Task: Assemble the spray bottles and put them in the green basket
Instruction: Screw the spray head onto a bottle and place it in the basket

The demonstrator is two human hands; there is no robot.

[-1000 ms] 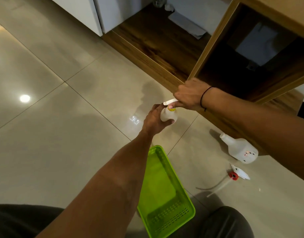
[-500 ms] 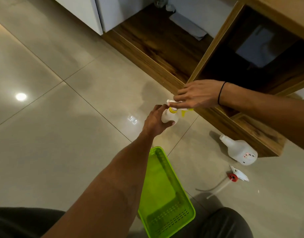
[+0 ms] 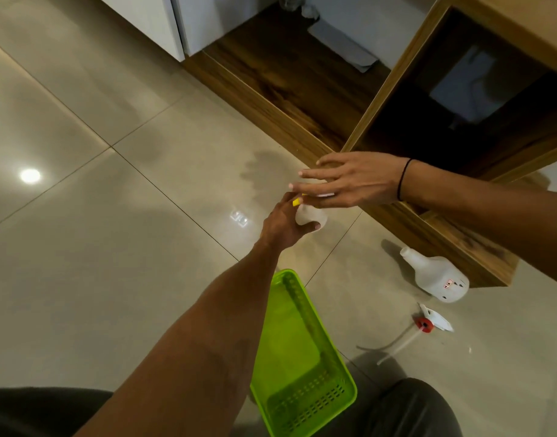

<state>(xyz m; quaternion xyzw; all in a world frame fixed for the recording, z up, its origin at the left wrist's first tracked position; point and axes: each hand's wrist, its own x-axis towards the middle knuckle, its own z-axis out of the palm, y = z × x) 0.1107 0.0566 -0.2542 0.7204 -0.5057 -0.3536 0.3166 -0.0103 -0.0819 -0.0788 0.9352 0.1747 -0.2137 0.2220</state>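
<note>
Left hand is wrapping around the small white bottle, holding it upright above the tiled floor, while the right hand is lying flat over the top of it with the fingers spread and nearly straight, palm pressing on the white spray head rather than gripping it; a yellow nozzle tip is poking out just beneath the fingers. Judging from this, the head is being seated or turned onto the neck, and how far the thread has caught is hidden under the palm. With the hand this loose, the cap could be going on crooked and cross-threading, or the head could be slipping sideways off the neck if the palm slides. The green basket is sitting near the person's knees, holding nothing that can be seen, so the bottle could be leaking or coming apart there if it is dropped in half-fastened. To the right, a second white bottle is lying on its side beside the wooden cabinet, and its red-collared trigger head with its dip tube is resting just in front of it, apart, waiting to be joined
</note>
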